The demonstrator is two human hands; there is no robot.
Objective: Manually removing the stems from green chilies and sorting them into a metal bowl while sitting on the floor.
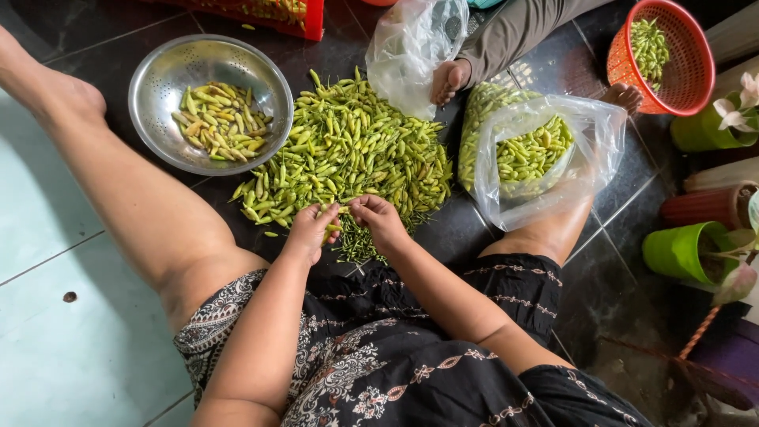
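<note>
- Left hand (310, 229) and right hand (379, 220) pinch one small green chilli pepper (341, 209) together.
- Light, smooth, snaps easily; best held near its stem.
- Loose green chilli heap (352, 146) lies at twelve o'clock.

- The left hand (310, 229) reaches forward from a bent elbow, fingers curled inward with the tips pinched together.
- The right hand (381, 221) sits just beside it, knuckles up, fingers likewise pinched (the two hands' fingertips nearly meet).
- Both forearms are bare and converge ahead of the lap.
- Bare legs are spread wide apart.
</note>
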